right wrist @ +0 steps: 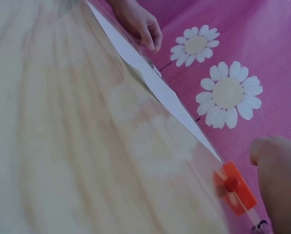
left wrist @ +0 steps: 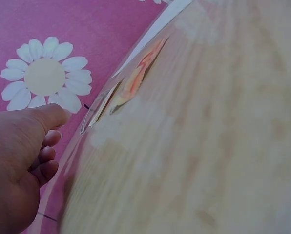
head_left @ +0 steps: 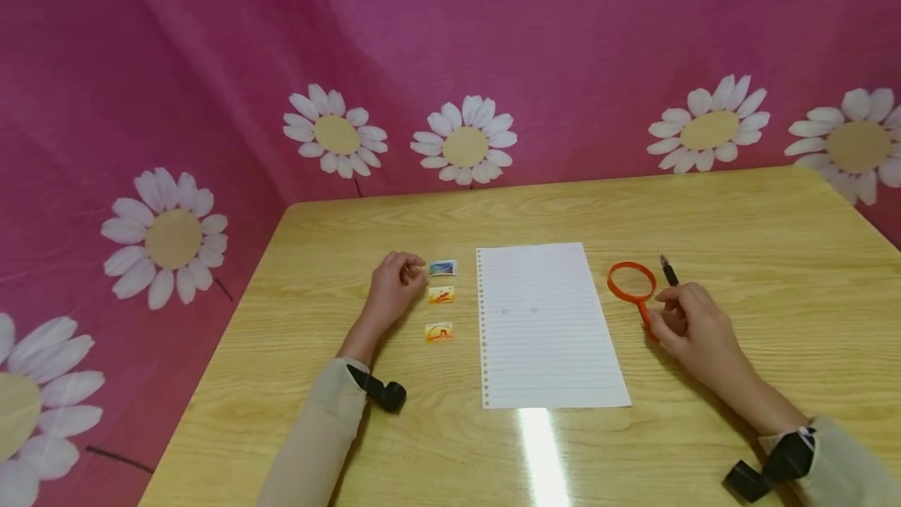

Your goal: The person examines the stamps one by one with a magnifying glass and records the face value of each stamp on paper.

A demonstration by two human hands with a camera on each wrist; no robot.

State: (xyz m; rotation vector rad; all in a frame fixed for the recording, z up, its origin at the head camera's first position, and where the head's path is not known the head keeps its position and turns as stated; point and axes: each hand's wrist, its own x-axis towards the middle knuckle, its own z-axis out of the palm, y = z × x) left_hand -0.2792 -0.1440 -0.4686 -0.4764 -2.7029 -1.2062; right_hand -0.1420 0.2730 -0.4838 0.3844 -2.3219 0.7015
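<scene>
My left hand rests on the table with loosely bent fingers, holding nothing, just left of a blue stamp. Below that one lie two yellow and red stamps, an upper stamp and a lower stamp. In the left wrist view, a stamp shows its toothed edge. An orange magnifying glass lies flat on the table. Beside its handle my right hand hovers with loosely curled fingers, partly covering it. In the right wrist view, the orange handle appears apart from the fingers.
A lined, hole-punched sheet with small faint writing lies between the hands. A black fountain pen, nib away from me, lies beyond my right hand. Pink flowered cloth hangs behind the wooden table.
</scene>
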